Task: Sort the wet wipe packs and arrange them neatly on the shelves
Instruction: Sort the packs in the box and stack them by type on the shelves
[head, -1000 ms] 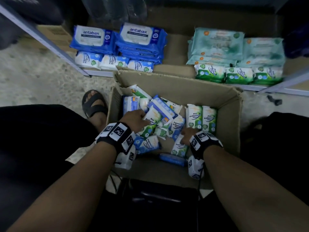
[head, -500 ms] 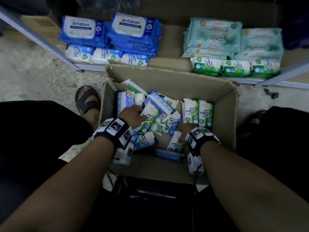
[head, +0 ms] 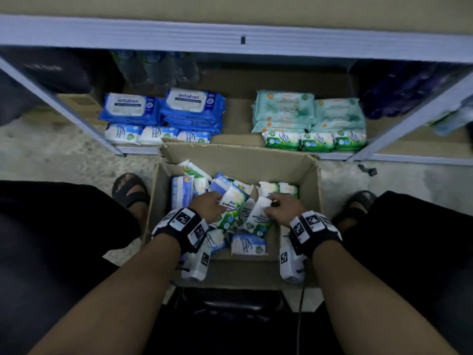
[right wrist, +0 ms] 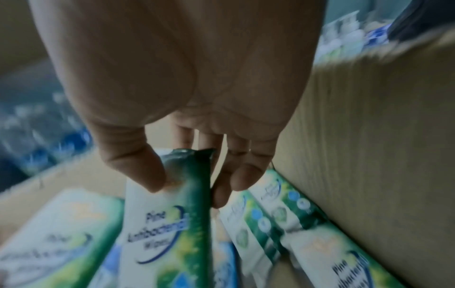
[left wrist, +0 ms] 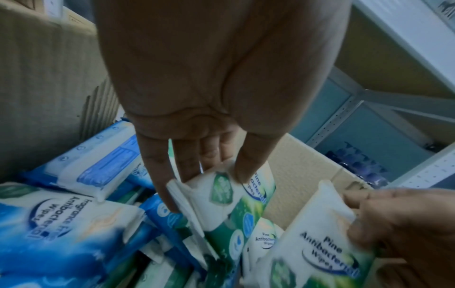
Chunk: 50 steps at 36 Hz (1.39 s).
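Wet wipe packs, soft crinkly plastic pouches in green-and-white and blue-and-white, lie jumbled inside the open brown corrugated cardboard box (head: 238, 160). I see my left hand (head: 208, 204) pinching one green pine pack (head: 230, 206) by its sealed end, and my right hand (head: 282, 207) gripping a second green pine pack (head: 258, 217) between thumb and fingers. Behind the box, flat blue packs (head: 163, 108) and pale mint packs (head: 307, 111) sit stacked on the grey metal shelf (head: 143, 149).

The two big blue packs (head: 163, 108) on the shelf (head: 230, 39) behind the box (head: 238, 155) read "antabax". In the box, green packs (left wrist: 327, 251) read "Pine Antibacterial Wipes" (slightly blurred), and a blue pack (left wrist: 56, 220) reads "Fragrance Free Antibacterial Wipes".
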Each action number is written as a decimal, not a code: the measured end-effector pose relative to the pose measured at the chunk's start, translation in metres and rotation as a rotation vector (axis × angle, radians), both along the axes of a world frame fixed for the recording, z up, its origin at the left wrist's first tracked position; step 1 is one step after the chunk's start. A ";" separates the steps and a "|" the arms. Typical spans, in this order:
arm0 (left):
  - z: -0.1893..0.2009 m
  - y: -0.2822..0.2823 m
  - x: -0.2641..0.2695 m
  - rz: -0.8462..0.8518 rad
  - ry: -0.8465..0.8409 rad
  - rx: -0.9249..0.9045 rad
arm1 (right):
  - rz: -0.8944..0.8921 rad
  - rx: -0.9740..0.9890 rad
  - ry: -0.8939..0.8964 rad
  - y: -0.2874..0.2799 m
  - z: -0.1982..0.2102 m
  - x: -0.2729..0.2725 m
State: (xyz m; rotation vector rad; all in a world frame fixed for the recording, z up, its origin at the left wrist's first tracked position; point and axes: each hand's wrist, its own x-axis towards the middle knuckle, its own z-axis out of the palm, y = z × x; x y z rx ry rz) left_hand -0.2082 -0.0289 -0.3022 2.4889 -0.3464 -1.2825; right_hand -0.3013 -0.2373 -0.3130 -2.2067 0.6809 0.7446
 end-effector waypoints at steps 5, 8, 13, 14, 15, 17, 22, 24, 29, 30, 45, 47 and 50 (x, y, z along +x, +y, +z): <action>0.019 -0.007 -0.011 0.118 -0.052 -0.117 | -0.313 0.149 -0.111 -0.009 0.023 -0.014; 0.027 -0.011 -0.017 0.168 -0.068 -0.187 | -0.428 0.269 -0.171 -0.013 0.037 -0.022; 0.037 -0.022 -0.027 0.287 0.019 -0.349 | -0.517 0.443 -0.278 -0.019 0.050 -0.031; 0.038 -0.025 -0.029 0.315 0.042 -0.392 | -0.538 0.493 -0.292 -0.019 0.051 -0.032; 0.041 -0.027 -0.031 0.343 0.064 -0.428 | -0.550 0.531 -0.304 -0.020 0.052 -0.033; 0.046 -0.031 -0.036 0.396 0.112 -0.475 | -0.549 0.569 -0.338 -0.020 0.055 -0.035; 0.054 -0.038 -0.045 0.480 0.279 -0.540 | -0.546 0.539 -0.447 -0.018 0.051 -0.045; 0.056 -0.043 -0.048 0.509 0.307 -0.577 | -0.561 0.532 -0.476 -0.016 0.049 -0.047; 0.053 -0.043 -0.050 0.411 0.284 -0.591 | -0.570 0.490 -0.536 -0.013 0.048 -0.054; 0.052 -0.043 -0.050 0.369 0.263 -0.589 | -0.562 0.470 -0.546 -0.013 0.047 -0.054; 0.040 -0.049 -0.058 0.270 0.391 -0.612 | -0.420 0.500 -0.351 -0.029 0.037 -0.061; 0.037 -0.049 -0.059 0.277 0.412 -0.624 | -0.437 0.533 -0.311 -0.029 0.039 -0.061; 0.032 -0.052 -0.062 0.284 0.454 -0.627 | -0.422 0.447 -0.289 -0.034 0.035 -0.061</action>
